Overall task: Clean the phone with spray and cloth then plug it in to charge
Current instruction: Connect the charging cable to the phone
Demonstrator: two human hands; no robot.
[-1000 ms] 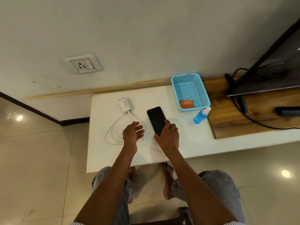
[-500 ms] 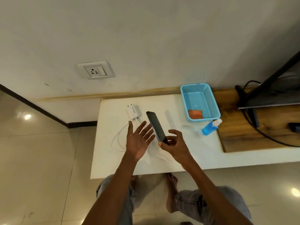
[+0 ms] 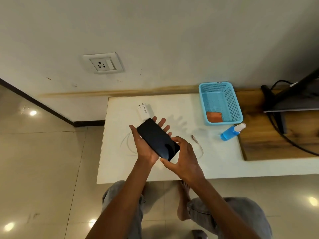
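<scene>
The black phone (image 3: 158,139) lies screen up across my left hand (image 3: 143,150), above the white table (image 3: 215,163). The palm carries it with straight fingers, the thumb beside its left edge. My right hand (image 3: 183,161) pinches the phone's near end. A white charger adapter (image 3: 143,112) lies just beyond my fingertips, and its white cable (image 3: 200,150) curls on the table with the plug end (image 3: 193,136) free. To the right, the blue spray bottle (image 3: 230,132) lies on its side. The orange cloth (image 3: 214,116) sits folded inside a blue basket (image 3: 232,99).
A wall socket (image 3: 103,63) is set in the wall above the table's left end. To the right a wooden board (image 3: 267,140) carries a dark screen (image 3: 293,100) and black cables. My knees and bare feet are under the table's near edge, on a tiled floor.
My right hand lifted the phone off the table and laid it into my left palm. The left hand turned palm up under it. The camera moved closer.
</scene>
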